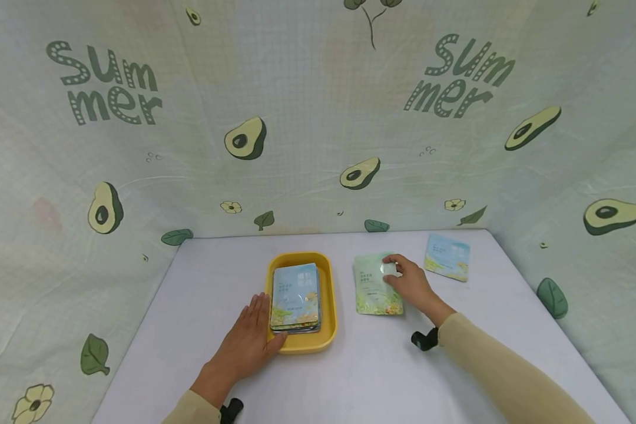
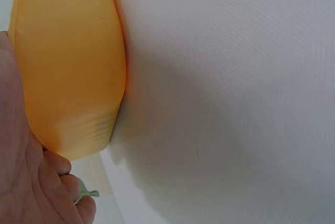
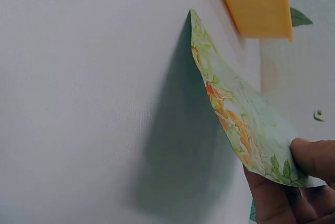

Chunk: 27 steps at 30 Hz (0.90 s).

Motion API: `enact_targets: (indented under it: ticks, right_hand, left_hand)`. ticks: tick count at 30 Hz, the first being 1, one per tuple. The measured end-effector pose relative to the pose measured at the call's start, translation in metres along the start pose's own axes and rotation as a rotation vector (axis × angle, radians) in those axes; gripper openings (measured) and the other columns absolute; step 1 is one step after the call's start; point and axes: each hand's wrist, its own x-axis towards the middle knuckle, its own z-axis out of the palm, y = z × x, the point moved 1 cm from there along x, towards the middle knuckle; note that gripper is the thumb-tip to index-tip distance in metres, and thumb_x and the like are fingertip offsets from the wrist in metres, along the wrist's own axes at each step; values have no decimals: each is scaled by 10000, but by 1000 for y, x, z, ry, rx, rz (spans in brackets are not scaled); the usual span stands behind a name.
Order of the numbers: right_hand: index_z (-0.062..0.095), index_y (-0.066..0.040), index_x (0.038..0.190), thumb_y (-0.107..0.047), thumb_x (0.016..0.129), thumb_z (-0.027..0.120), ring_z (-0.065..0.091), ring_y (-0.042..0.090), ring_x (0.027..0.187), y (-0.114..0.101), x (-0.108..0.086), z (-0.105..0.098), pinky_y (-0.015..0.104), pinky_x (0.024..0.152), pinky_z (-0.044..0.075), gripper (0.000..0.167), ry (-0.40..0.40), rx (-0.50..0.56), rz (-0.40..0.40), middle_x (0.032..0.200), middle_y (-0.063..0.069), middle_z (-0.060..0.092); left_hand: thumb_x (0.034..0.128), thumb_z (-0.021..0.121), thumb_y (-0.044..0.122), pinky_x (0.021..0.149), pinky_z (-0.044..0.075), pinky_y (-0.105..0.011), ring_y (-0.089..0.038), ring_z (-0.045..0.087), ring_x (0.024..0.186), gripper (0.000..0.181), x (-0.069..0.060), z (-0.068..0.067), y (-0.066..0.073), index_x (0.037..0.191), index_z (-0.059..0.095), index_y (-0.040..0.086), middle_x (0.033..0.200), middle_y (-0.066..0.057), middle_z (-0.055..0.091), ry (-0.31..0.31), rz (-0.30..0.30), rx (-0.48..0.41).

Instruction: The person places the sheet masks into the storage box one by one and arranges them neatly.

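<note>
A green sachet (image 1: 373, 285) with a flower print is pinched along its right edge by my right hand (image 1: 410, 282). In the right wrist view the thumb lies on top of the sachet (image 3: 241, 114) and fingers are beneath; its near side is lifted off the table, casting a shadow. My left hand (image 1: 251, 335) rests with straight fingers against the left side of a yellow tray (image 1: 327, 330). Inside the tray lies a stack of sachets, a light blue one (image 1: 295, 294) on top. The left wrist view shows the palm beside the tray's outer wall (image 2: 73, 67).
Another light blue sachet (image 1: 447, 257) lies flat near the table's back right corner, beyond my right hand. The white table (image 1: 212, 265) meets a hanging cloth (image 1: 297, 70) printed with avocados at its back and sides.
</note>
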Motion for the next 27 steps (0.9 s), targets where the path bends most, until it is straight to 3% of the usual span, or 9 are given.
enact_targets:
  ticks: [7, 22, 27]
  right_hand:
    - [577, -122, 1428, -125, 1014, 703, 418, 505, 1488, -3, 2, 3, 633, 1161, 435, 433, -2, 46, 17, 1613, 223, 469]
    - [562, -114, 1422, -142, 1005, 706, 411, 448, 1500, -34, 6, -1, 576, 1085, 508, 442, 8, 123, 21, 1592, 272, 450]
    - [560, -95, 1428, -120, 1004, 702, 438, 428, 1479, -49, 7, -7, 476, 989, 555, 447, 25, 151, 21, 1557, 264, 481]
  left_hand:
    - [1062, 506, 592, 1312, 218, -553, -388, 149, 1634, 965, 0, 0, 0, 1671, 108, -42, 1746, -234, 172, 2, 2, 3]
    - [1065, 500, 588, 1309, 218, -565, -395, 147, 1633, 957, -1, 1, 0, 1667, 119, -50, 1740, -249, 175, 19, 4, 6]
    - [1065, 501, 588, 1307, 223, -567, -398, 153, 1631, 953, 0, 2, 0, 1666, 130, -53, 1737, -250, 188, 26, 4, 8]
